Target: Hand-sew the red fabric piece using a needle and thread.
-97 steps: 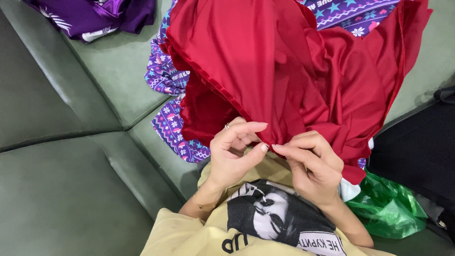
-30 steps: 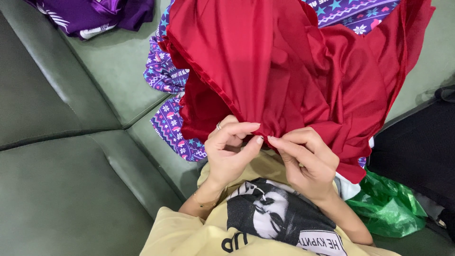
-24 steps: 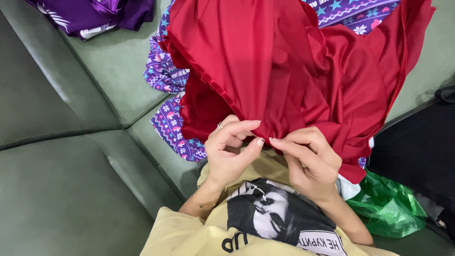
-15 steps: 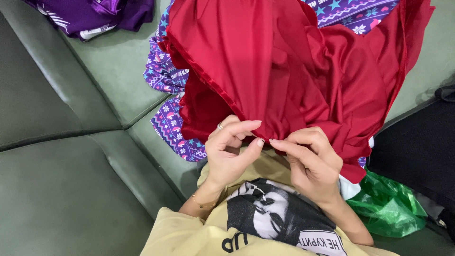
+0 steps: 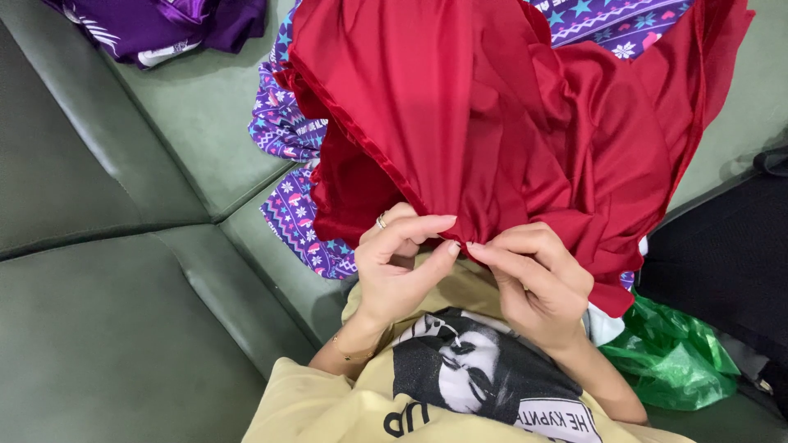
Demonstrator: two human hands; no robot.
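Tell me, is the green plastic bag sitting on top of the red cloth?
No, the green plastic bag lies low beside the right hand, partly under the red cloth.

red cloth (image 5: 492,123) cut off at top, patterned fabric (image 5: 295,221) mostly hidden beneath

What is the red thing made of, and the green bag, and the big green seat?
The red cloth looks like thin, smooth woven fabric, maybe satin-like: it has a soft sheen and falls in fine folds. The green bag seems to be thin plastic, glossy and crinkled. The green seat looks like leather or imitation leather: smooth, matte, with padded seams.
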